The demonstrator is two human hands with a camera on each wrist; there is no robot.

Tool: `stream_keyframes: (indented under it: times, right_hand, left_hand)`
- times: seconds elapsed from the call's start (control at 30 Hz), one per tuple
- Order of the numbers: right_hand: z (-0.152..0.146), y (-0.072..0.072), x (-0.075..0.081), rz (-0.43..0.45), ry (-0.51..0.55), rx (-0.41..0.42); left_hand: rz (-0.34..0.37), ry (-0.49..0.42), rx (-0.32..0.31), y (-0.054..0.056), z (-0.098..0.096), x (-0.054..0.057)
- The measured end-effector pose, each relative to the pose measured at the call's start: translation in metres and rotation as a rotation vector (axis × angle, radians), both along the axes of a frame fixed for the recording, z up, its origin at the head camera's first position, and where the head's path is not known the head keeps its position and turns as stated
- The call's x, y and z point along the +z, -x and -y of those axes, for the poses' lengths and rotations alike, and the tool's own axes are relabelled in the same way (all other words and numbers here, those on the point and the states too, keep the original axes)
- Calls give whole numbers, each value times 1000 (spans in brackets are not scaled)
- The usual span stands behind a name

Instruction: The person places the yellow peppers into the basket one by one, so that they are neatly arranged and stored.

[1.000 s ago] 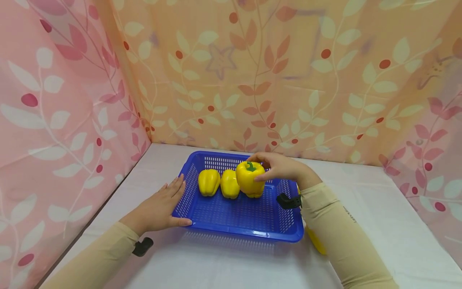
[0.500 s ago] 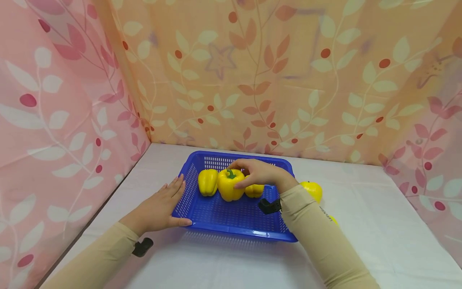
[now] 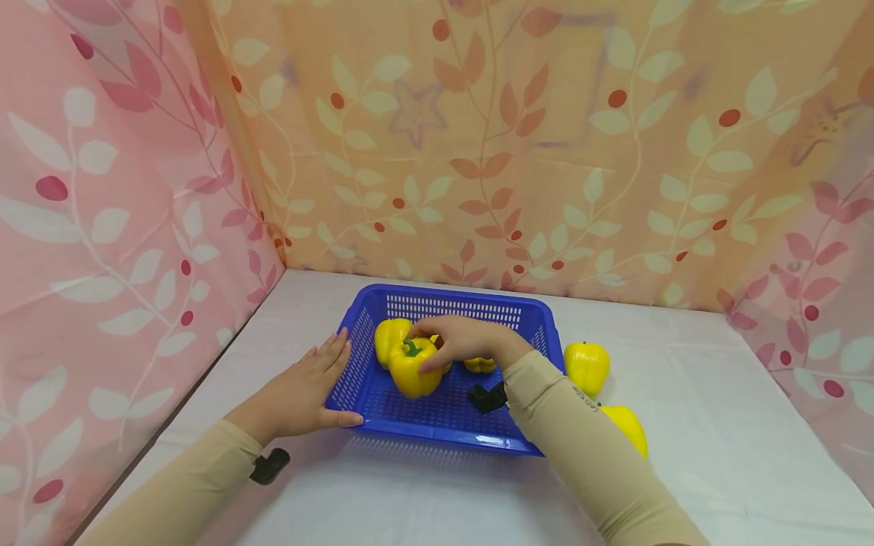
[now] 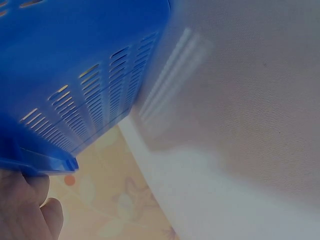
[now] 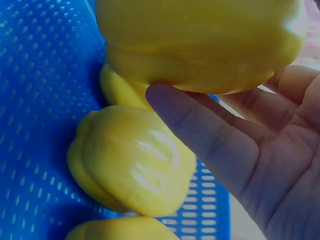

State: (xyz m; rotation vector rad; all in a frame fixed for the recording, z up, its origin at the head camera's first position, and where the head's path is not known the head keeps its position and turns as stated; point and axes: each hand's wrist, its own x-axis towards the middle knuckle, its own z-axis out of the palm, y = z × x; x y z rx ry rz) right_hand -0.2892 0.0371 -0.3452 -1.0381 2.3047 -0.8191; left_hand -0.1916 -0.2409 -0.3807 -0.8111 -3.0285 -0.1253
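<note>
My right hand (image 3: 467, 339) holds a yellow bell pepper (image 3: 413, 373) with a green stem over the left part of a blue plastic basket (image 3: 444, 437). The thumb lies along the near side of the pepper in the right wrist view. Behind it sits another yellow bell pepper (image 3: 389, 337), partly covered. Two more are in the basket, half hidden by my hand; one bell pepper (image 5: 132, 160) shows whole in the right wrist view. My left hand (image 3: 300, 398) rests on the basket's left rim, fingers extended, thumb on the front corner.
Outside the basket on the right, a yellow bell pepper (image 3: 587, 368) stands on the white tablecloth (image 3: 717, 425). A second pepper (image 3: 627, 426) lies nearer, partly behind my right sleeve (image 3: 580, 432). A floral curtain (image 3: 512, 152) hangs behind the table.
My right hand has carried the held bell pepper leftward across the basket and a little nearer. The peppers outside on the right have come into view. The left hand has stayed put.
</note>
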Motion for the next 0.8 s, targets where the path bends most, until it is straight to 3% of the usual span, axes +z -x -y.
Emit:
stream_keyframes:
  times: [0.37,0.8]
  right_hand:
    - [15,-1,-16,-10,-126,67]
    - [21,-5,-21,75,-136,88]
  left_hand:
    - [25,-4,7,-1,-3,3]
    - [19,10,7,-1,-1,2]
